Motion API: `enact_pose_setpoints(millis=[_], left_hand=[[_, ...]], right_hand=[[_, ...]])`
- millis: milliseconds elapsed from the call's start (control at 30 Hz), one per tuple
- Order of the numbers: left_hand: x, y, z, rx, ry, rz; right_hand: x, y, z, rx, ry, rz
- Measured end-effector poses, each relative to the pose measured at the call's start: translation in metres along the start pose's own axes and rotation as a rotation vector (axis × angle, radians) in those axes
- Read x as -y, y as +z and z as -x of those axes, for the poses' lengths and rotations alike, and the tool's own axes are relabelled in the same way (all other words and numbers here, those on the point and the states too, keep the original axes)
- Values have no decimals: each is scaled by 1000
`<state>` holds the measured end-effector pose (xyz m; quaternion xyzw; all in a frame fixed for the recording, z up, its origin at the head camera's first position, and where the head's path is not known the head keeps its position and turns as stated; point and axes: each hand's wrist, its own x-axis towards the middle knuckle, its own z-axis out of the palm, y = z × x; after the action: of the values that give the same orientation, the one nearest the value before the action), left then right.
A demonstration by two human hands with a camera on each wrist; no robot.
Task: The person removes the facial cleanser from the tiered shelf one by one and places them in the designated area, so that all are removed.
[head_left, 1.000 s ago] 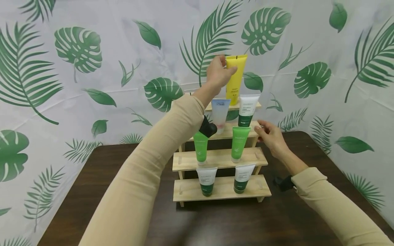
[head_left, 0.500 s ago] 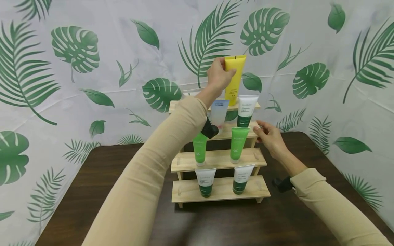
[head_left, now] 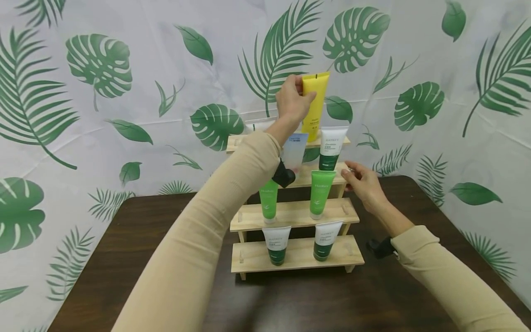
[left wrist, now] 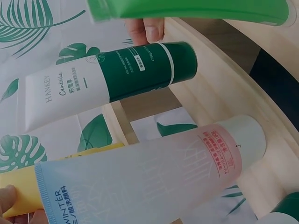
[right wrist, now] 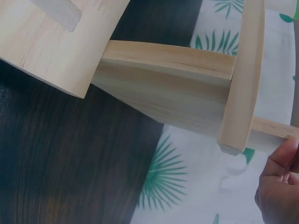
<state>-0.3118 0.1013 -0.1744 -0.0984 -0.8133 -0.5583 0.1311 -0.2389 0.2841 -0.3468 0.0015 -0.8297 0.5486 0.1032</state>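
My left hand [head_left: 292,102] grips a yellow squeeze tube [head_left: 316,108] near its crimped end, thumb across the front. The tube stands on the top shelf of a tiered wooden display stand [head_left: 297,256], its cap end partly behind other tubes. With thumb and fingers my right hand [head_left: 367,186] pinches the right end of the stand's second shelf from the top. That shelf bears a blue-and-pink tube [head_left: 295,150] and a white-and-dark-green tube [head_left: 331,147]. In the left wrist view, the yellow tube [left wrist: 21,186] and my fingertips [left wrist: 6,196] show behind the blue-and-pink tube.
Two bright green tubes [head_left: 321,193] stand on the shelf below, two white-and-dark-green tubes [head_left: 277,244] on the lowest. A white tube [head_left: 259,125] at the top left is mostly hidden by my left arm. Behind the dark wooden table [head_left: 145,240] hangs a leaf-print cloth [head_left: 157,60].
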Motion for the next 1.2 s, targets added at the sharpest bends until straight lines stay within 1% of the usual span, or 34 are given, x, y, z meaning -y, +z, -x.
enact_pose_setpoints(millis=[100, 167, 333, 500, 600, 833, 933, 1200], left_hand=[[-2, -2, 1, -11, 23, 0], [-4, -4, 3, -20, 49, -2], [-13, -12, 6, -35, 108, 20], [-24, -23, 9, -39, 123, 57], [-27, -31, 11, -44, 136, 84], [-27, -59, 16, -84, 210, 158], [-25, -72, 17, -109, 225, 181], [-13, -114, 14, -168, 196, 260]], right_hand=[[2, 1, 0, 4, -4, -3], [3, 1, 0, 7, -2, -2], [6, 0, -1, 10, 2, 7], [7, 0, -1, 7, -6, 25], [7, 1, -1, 6, 1, 32], [5, 3, 0, 2, 15, 36], [4, 3, 0, -1, 12, 33], [2, 2, 0, -4, 10, 51]])
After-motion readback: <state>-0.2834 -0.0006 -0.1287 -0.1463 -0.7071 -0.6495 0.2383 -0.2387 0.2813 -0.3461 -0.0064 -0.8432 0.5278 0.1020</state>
